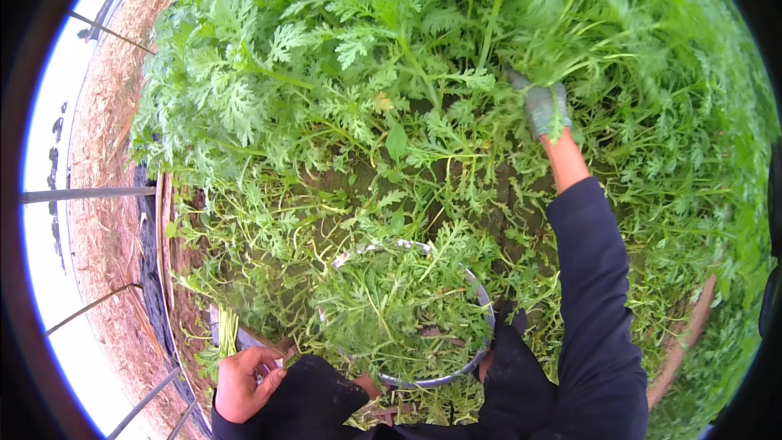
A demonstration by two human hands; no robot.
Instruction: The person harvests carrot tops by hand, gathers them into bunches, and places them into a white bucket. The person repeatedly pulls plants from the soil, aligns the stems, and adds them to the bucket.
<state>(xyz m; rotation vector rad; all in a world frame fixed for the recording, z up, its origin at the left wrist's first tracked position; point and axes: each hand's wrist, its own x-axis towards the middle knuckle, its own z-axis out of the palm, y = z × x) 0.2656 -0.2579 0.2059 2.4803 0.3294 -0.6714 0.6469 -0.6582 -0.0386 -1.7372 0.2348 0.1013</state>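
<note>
My right hand [547, 107], in a grey-green work glove, reaches into the standing leafy greens [366, 30] at the upper right. Stems fan out from its grip, blurred, and one sprig lies across the back of the glove; the fingertips are hidden by leaves. My left hand [247, 382] is bare and curled beside my left knee, its thumb close to the fingers. Whether something small is pinched there cannot be made out. Just beyond it lies a bundle of cut stems [228, 331]. Between my legs stands a round metal-rimmed basin [486, 305] heaped with loose greens [385, 305].
Short cut stalks and low leaves [269, 220] cover the soil before me. A board edge [164, 226] and black plastic sheeting [148, 238] border the bed at left, beside thin poles [88, 194] and straw-covered ground [101, 195]. A brown strip [687, 342] curves at right.
</note>
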